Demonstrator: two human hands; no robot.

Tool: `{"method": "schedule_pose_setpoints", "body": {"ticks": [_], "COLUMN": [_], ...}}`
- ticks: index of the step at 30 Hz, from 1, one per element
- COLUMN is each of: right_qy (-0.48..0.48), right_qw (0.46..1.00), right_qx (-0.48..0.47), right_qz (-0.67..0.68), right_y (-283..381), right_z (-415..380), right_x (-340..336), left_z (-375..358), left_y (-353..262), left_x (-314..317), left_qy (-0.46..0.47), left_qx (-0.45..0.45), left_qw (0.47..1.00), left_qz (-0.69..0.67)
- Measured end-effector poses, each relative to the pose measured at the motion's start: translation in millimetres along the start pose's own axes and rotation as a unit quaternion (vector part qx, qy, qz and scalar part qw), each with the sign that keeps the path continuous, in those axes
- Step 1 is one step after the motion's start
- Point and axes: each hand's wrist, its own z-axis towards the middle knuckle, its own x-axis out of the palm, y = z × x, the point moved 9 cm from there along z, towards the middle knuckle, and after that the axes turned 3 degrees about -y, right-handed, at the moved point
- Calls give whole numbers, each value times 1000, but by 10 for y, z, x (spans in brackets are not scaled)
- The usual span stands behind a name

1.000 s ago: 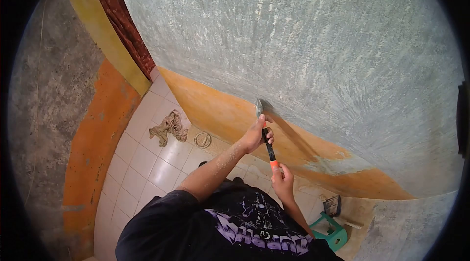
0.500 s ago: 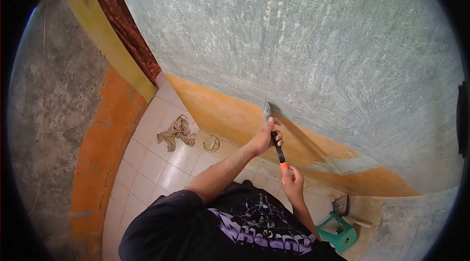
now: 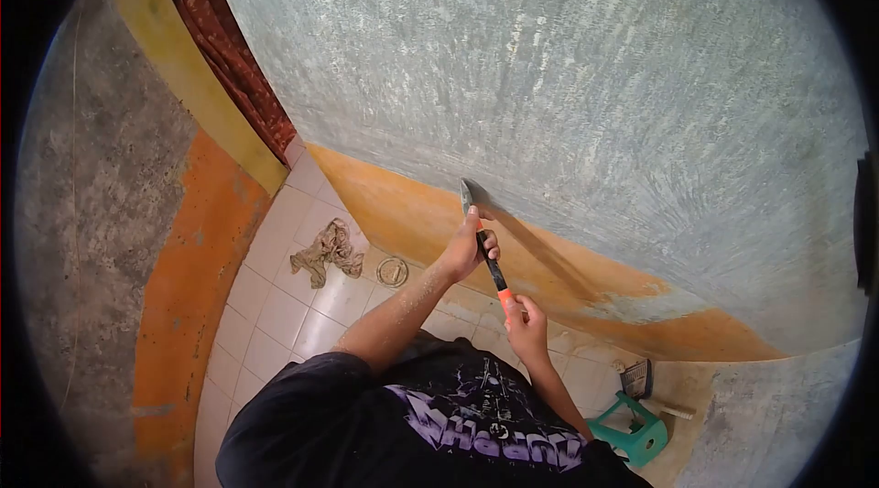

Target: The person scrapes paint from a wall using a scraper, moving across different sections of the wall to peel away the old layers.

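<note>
A scraper (image 3: 494,270) with a black and orange handle slants up to the wall (image 3: 549,76). Its metal blade seems to meet the wall near the line between the grey upper part and the orange band (image 3: 403,204). Wrapped round the upper handle, close to the blade, is my left hand (image 3: 464,252), its thumb stretched along the tool. My right hand (image 3: 527,327) grips the orange lower end of the handle. Pale dust speckles my left forearm.
A crumpled rag (image 3: 328,252) and a ring-shaped item (image 3: 393,272) lie on the tiled floor (image 3: 275,314). Lower right stand a green stool (image 3: 643,440) and a dark slatted object (image 3: 638,378). A red curtain (image 3: 224,44) hangs at upper left.
Both hands and the scraper have shifted left and slightly up along the wall. My grip looks the same.
</note>
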Motion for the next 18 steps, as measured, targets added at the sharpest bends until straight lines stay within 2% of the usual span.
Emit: {"method": "schedule_pose_setpoints", "body": {"ticks": [3, 7, 12, 18], "right_qy": [-14, -44, -34, -31], "right_qw": [1000, 998, 999, 997], "right_qx": [-20, 22, 5, 40], "right_qz": [19, 42, 6, 64], "right_y": [-201, -306, -283, -248], "right_z": [-8, -220, -170, -185], "right_x": [-111, -334, -246, -297], "left_z": [-29, -38, -48, -22], "left_y": [124, 396, 261, 288], "left_x": [87, 397, 308, 290], "left_qy": [8, 87, 84, 66], "left_qx": [-42, -86, -72, -64], "left_qw": [999, 992, 994, 996], "left_qz": [-21, 12, -2, -6]}}
